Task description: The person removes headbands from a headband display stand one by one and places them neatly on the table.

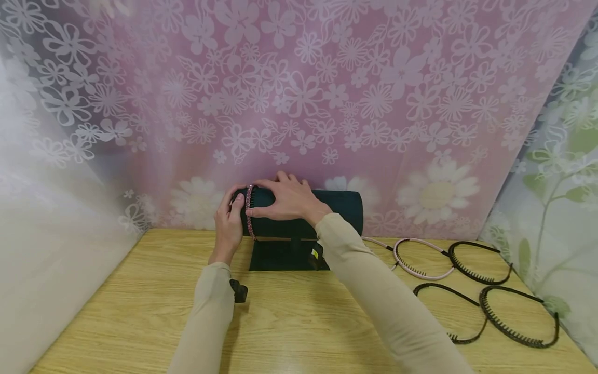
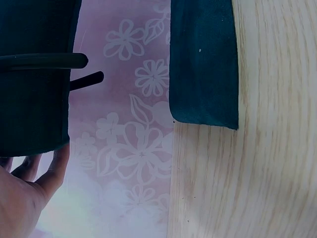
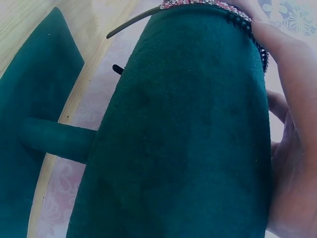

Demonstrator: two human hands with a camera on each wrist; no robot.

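A dark green, velvety cylinder (image 1: 338,208) lies sideways on a stand with a flat green base (image 1: 275,257). Around its left end sits a glittery pink headband (image 1: 249,221) with dark comb teeth. My left hand (image 1: 227,228) holds that end, thumb in front, fingers curling over the top. Across the headband my right hand (image 1: 291,200) spreads its thumb and fingers, gripping it from the right. In the left wrist view, the headband's dark tips (image 2: 49,60) stick out below the cylinder. Its glittery band (image 3: 198,3) shows near my right thumb in the right wrist view.
Several headbands lie on the wooden table to the right, among them a pink one (image 1: 396,255), a black one (image 1: 474,278) and a dark toothed one (image 1: 495,319). A pink flowered curtain (image 1: 299,93) hangs right behind the stand. Pale fabric (image 1: 56,218) closes off the left side.
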